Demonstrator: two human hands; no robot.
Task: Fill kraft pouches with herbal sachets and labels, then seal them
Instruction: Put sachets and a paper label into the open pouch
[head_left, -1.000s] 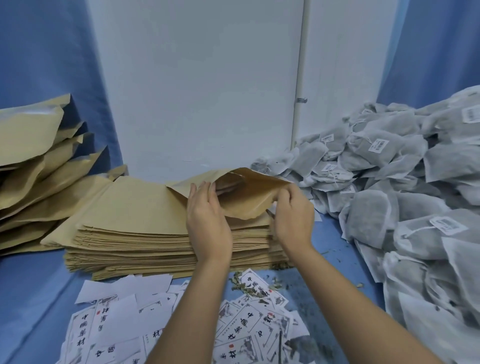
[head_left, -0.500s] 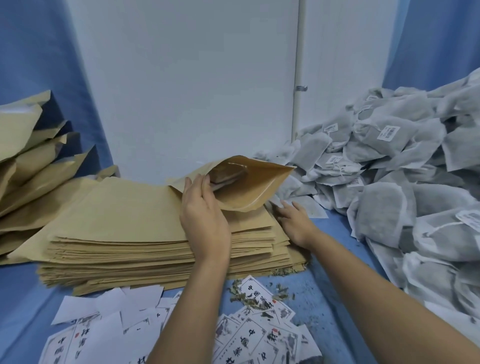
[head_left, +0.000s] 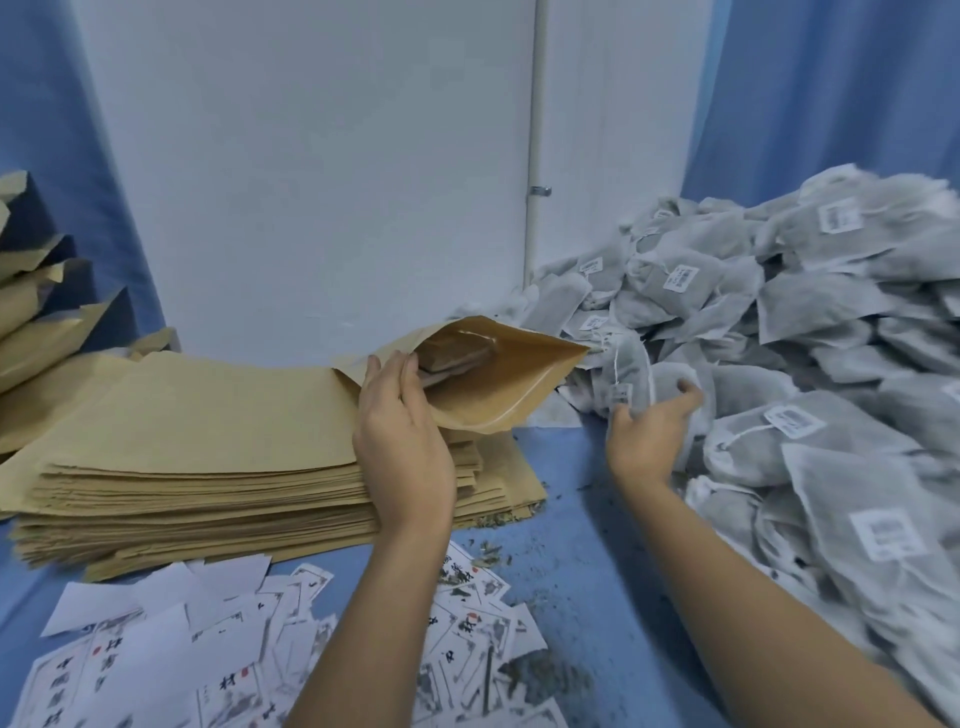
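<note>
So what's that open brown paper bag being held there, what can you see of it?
The brown kraft paper pouch has its mouth open toward the right. Its lining looks glossy, with a pale seal strip along the rim. A darker shape shows inside; I cannot tell what. It lies on the stack of flat kraft pouches, and the left hand grips its upper lip.

My pouch (head_left: 498, 387) is kraft tan outside and a darker golden brown inside. The stack (head_left: 208, 441) beneath is the same tan. My sachet (head_left: 631, 374) is grey-green mesh, like the heap (head_left: 831, 322), each with a white tag (head_left: 680, 278) printed dark. The labels (head_left: 234, 691) are white with black characters and small red seals. The cloth (head_left: 571, 519) is blue, flecked with dark green crumbs (head_left: 519, 670). The wall (head_left: 311, 182) is white.
</note>
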